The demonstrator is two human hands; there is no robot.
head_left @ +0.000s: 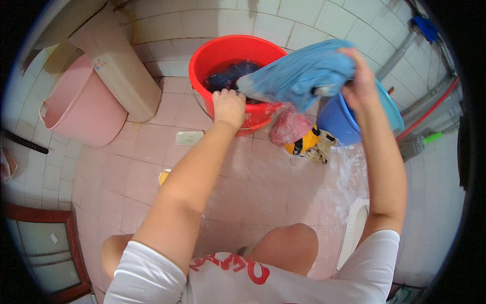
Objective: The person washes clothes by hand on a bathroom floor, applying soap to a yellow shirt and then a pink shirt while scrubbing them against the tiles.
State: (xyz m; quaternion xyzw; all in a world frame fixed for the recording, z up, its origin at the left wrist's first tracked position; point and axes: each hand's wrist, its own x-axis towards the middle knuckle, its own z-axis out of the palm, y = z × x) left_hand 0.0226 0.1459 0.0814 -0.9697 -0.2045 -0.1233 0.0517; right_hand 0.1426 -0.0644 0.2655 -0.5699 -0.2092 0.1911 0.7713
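A light blue wet garment (304,71) is stretched slantwise above the right side of a red bucket (202,53). My right hand (360,83) is closed on its upper right end, over the blue buckets. My left hand (229,107) curls its fingers over the near rim of the red bucket, right beside the garment's lower end; the fingertips are partly hidden. Dark blue clothes (230,75) lie in the water inside the bucket. On the floor beside it rests a pile with a pink cloth (289,126), a yellow and black piece (304,143) and a beige patterned one (322,148).
Blue buckets or basins (336,121) stand at right, partly behind the garment. A pink tub (83,104) sits left, by a pedestal (121,71). A soap dish (189,137) and a small yellow item (164,176) lie on the floor. A squat toilet (352,233) is low right; a brush (412,148) leans right.
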